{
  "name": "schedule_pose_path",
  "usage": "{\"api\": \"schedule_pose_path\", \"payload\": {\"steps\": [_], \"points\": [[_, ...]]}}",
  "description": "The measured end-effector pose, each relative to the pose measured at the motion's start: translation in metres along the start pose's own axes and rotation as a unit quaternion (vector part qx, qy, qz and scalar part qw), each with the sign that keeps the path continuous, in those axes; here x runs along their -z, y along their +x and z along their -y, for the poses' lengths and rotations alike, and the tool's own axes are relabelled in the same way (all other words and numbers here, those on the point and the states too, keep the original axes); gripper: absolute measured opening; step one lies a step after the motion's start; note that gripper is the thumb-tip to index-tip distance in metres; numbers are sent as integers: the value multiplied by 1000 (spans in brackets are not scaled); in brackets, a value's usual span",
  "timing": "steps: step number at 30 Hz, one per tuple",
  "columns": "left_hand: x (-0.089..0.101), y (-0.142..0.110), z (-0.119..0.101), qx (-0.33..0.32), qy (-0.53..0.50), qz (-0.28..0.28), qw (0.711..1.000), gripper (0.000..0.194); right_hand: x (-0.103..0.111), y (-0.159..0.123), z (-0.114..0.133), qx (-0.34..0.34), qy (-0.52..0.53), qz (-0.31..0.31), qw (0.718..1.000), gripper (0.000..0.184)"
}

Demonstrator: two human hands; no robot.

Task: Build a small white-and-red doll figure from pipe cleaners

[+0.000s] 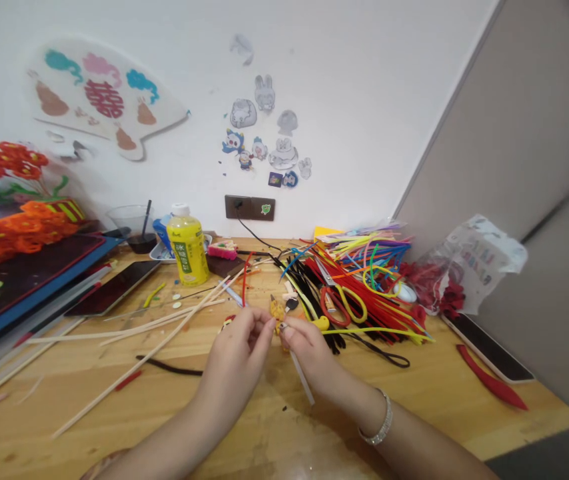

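Note:
Just above the table's middle, a small yellow-orange fuzzy piece [277, 309], which looks made of pipe cleaner, sits between my two hands. My left hand [242, 347] pinches it from the left with thumb and forefinger. From the right, the closed fingertips of my right hand [312, 350] grip the same piece, covering much of it. A narrow white strip [303, 379] hangs down beside my right fingers; where its upper end goes is hidden. Behind the piece lies a small black-and-white item [291, 300] that I cannot make out.
Red-and-yellow-handled scissors [344, 305] lie on a heap of coloured pipe cleaners [369, 267]. A yellow drink bottle [188, 247] stands at the back, near a cup [140, 240]. Pale strips [154, 325] cross the left side. A phone [492, 347] lies right.

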State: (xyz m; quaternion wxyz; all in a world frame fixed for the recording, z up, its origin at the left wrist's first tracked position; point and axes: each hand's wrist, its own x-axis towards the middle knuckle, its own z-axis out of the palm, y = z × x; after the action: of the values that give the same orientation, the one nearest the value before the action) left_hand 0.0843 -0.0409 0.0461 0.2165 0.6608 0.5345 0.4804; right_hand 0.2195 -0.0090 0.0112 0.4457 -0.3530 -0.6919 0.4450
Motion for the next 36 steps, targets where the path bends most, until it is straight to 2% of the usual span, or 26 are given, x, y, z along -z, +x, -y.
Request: {"api": "schedule_pose_path", "payload": {"steps": [7, 15, 17, 19, 21, 22, 24, 27, 31, 34, 35, 36], "points": [[1, -1, -2, 11, 2, 5, 1000, 12, 1, 1, 7, -6, -2, -1, 1000, 24], [0, -1, 0, 7, -14, 10, 1000, 10, -1, 1, 2, -10, 6, -13, 1000, 27], [1, -1, -1, 14, -23, 9, 1000, 10, 1, 3, 4, -9, -11, -23, 1000, 28], [1, 1, -4, 34, -44, 6, 998, 12, 8, 5, 6, 2, -79, -45, 996, 29], [2, 4, -7, 70, -89, 7, 994, 14, 21, 10, 6, 11, -230, -80, 970, 26], [2, 5, -8, 97, -120, 14, 988, 16, 29, 13, 4, 9, -327, -100, 940, 24], [2, 9, -8, 163, -192, 47, 967, 20, 47, 19, -3, -15, -502, -127, 855, 21], [1, 12, -6, 245, -294, 107, 917, 27, 68, 26, -17, -35, -538, -152, 828, 12], [1, 12, -3, 283, -381, 160, 865, 31, 72, 27, -17, 2, -524, -138, 840, 10], [1, 11, -3, 295, -392, 176, 853, 32, 59, 22, 1, 101, -452, -52, 885, 10], [2, 11, -3, 297, -390, 180, 853, 33, 54, 20, 7, 169, -368, 1, 914, 10], [2, 12, -3, 299, -388, 184, 852, 33, 49, 17, 12, 220, -292, 38, 930, 13]]}}
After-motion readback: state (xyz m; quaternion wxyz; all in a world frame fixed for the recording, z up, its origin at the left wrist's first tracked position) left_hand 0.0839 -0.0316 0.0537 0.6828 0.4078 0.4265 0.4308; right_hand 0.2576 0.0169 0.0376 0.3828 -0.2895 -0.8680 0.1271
